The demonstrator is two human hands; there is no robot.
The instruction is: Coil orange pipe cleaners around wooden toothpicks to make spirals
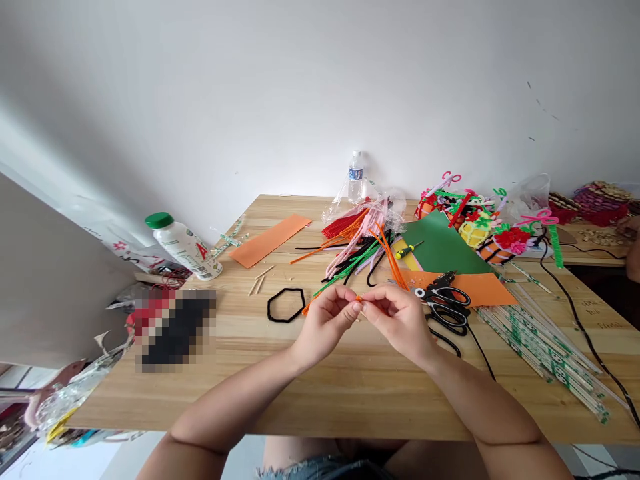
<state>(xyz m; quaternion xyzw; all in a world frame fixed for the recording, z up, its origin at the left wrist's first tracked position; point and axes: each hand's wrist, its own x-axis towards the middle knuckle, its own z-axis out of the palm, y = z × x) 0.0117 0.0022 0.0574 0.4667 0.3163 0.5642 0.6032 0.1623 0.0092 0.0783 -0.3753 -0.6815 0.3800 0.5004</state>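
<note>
My left hand [327, 320] and my right hand [400, 319] meet above the middle of the table, thumbs and forefingers pinched together. Between the fingertips a small bit of an orange pipe cleaner [359, 299] shows; the rest is mostly covered by my fingers. A black pipe cleaner bent into a six-sided ring [285, 305] lies just left of my left hand. Close by my right hand are black-handled scissors [445, 297] on an orange sheet [485, 288]. Behind my hands spreads a pile of red, pink, orange, green and black pipe cleaners [363, 240].
A white bottle with a green cap [183, 245] stands at the left edge. A water bottle [355, 175] is by the wall. Wrapped sticks [545, 360] and a black cable [575, 313] lie right, below pipe-cleaner crafts [475, 230]. A screwdriver [409, 250] rests on green paper [440, 243]. Another person's hand [629, 227] shows far right.
</note>
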